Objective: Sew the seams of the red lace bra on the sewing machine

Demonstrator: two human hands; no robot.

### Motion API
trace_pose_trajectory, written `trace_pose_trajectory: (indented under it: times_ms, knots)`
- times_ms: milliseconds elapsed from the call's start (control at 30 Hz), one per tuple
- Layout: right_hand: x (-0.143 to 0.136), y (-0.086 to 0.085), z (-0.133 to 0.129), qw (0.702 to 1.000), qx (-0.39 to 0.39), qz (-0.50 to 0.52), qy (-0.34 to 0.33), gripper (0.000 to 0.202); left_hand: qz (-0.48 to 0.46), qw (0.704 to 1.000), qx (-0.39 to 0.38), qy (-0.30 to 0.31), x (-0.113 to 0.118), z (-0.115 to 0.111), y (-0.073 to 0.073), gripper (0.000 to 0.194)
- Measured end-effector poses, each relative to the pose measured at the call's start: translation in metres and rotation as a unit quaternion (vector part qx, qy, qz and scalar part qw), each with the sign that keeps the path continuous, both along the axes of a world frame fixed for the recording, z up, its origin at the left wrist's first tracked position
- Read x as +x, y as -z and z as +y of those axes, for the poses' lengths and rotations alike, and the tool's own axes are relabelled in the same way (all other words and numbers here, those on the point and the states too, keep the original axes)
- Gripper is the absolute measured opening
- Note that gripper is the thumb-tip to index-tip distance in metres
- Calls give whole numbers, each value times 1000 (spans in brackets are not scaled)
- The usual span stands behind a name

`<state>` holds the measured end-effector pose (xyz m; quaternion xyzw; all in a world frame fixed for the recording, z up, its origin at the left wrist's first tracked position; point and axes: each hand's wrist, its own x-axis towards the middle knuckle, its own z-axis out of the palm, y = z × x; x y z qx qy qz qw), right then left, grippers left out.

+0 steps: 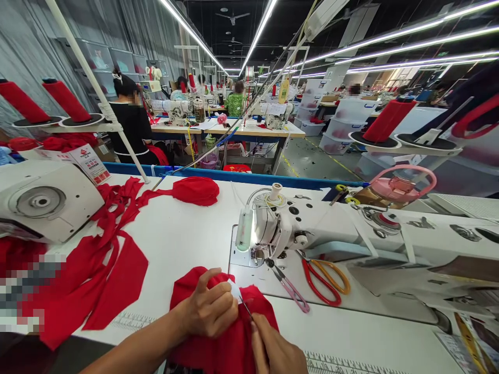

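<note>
Both busy in front of the sewing machine (331, 222): left hand (212, 307) pinching red cloth (222, 352) by a white patch (234, 290), right hand (277, 347) gripping a slim tool (247, 308) at it, cloth in place, tool-work apparently unfinished

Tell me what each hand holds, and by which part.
The left hand grips the red cloth beside a small white piece; the right hand holds a thin dark tool by its near end.

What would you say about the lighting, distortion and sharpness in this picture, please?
Head view: ceiling lights show as glaring white strips; a glow sits at the needle end of the right machine; side edges look stretched, perhaps by a wide lens; the lower left is partly pixelated; left hand and right hand look fairly sharp.
</note>
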<state>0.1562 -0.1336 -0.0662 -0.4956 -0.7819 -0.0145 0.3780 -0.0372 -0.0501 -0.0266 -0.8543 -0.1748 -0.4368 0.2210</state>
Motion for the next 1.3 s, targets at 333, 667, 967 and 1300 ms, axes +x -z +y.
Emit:
trace_pose_trajectory:
  times_ms: [333, 667, 967, 1300]
  knots:
    - [2, -50, 19, 989, -77, 118, -37, 21, -2, 1000, -15, 10, 0, -2, 5, 24]
    - [-17, -56, 45, 998, -35, -5, -51, 20, -7, 1000, -20, 11, 0, -1, 4, 27]
    - [22, -51, 45, 996, -6, 52, 78, 15, -10, 999, -38, 18, -3, 1, 8, 24]
    - [-18, -23, -2, 995, 16, -68, -66, 29, -52, 947, -315, -26, -1, 24, -3, 6]
